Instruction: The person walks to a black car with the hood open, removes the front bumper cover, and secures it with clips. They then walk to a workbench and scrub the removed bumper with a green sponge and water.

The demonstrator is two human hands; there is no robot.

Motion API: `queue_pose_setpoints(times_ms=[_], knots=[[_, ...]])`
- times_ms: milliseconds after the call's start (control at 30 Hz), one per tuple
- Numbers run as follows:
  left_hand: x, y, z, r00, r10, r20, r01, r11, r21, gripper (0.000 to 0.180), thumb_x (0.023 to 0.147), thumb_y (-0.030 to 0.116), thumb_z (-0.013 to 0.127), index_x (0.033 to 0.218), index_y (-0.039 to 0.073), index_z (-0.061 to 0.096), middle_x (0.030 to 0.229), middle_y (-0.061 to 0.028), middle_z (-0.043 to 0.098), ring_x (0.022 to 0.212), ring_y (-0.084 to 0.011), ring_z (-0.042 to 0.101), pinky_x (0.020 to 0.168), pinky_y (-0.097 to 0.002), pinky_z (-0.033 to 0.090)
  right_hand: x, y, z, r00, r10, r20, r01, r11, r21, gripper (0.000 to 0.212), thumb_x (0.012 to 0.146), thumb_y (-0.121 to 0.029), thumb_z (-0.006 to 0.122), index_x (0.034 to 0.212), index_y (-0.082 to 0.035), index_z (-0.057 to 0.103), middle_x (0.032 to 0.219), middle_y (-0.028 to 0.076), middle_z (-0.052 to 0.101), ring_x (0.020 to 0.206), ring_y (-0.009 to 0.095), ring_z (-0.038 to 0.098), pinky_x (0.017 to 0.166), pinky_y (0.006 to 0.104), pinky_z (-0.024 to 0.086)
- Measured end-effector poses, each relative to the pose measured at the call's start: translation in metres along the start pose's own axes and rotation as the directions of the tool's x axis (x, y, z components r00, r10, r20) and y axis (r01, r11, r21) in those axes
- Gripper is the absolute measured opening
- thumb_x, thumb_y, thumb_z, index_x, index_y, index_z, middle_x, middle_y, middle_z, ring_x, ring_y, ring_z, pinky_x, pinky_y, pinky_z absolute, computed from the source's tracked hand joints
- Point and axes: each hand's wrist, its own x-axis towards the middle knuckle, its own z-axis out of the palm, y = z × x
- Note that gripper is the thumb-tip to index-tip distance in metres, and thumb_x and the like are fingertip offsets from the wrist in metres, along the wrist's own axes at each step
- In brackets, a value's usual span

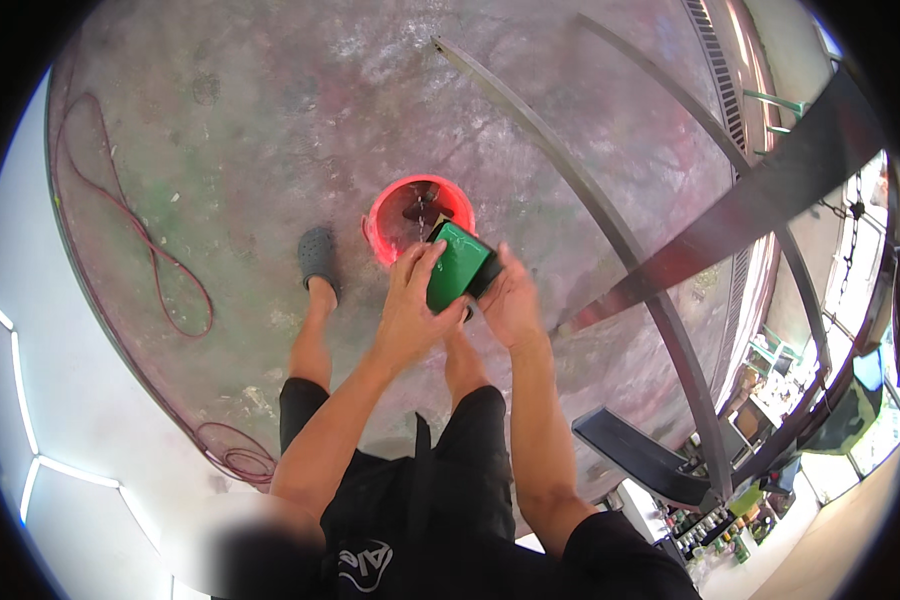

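Both hands hold a box-like piece with a glossy green, wet-looking face and black sides [459, 266]; its exact kind I cannot make out. My left hand [417, 298] is closed round the near left part of it, with fingers lying over the green face. At the black right side, my right hand [511, 298] grips it, somewhat blurred. Just beyond and below the piece, a red bucket [450, 186] stands on the floor, partly covered by it. Inside the bucket is a dark thing [427, 203] that I cannot name.
Long curved grey bars [580, 185] and a broad dark strip [770, 205] stretch across the right side. A dark panel [635, 455] is at the lower right. A reddish hose [142, 228] lies on the stained floor [270, 110] at left. My foot wears a grey clog [316, 254] near the bucket.
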Motion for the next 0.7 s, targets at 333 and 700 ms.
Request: queue_pose_setpoints(times_ms=[333, 700], knots=[[-0.009, 0.122, -0.095, 0.895, -0.304, 0.327, 0.42, 0.82, -0.389, 0.047, 0.107, 0.028, 0.069, 0.145, 0.0, 0.062, 0.113, -0.0054, 0.072, 0.103, -0.0123, 0.065, 0.088, -0.0297, 0.054, -0.113, -0.088, 0.065, 0.993, 0.052, 0.109, -0.03, 0.98, -0.197, 0.037, 0.105, -0.033, 0.071, 0.127, -0.003, 0.069, 0.115, 0.007, 0.075, 0.103, 0.018, 0.073, 0.089, 0.0402, 0.061], [-0.053, 0.297, -0.145, 0.966, -0.245, 0.083, 0.251, 0.805, -0.537, 0.067, 0.097, 0.02, 0.082, 0.154, 0.0, 0.051, 0.13, -0.0088, 0.067, 0.114, -0.0172, 0.064, 0.1, -0.0357, 0.053, -0.24, -0.14, 0.134, 0.94, -0.065, 0.336, 0.133, 0.974, -0.182, 0.039, 0.107, -0.033, 0.068, 0.128, 0.0, 0.067, 0.118, 0.008, 0.074, 0.107, 0.016, 0.07, 0.093, 0.0392, 0.058]])
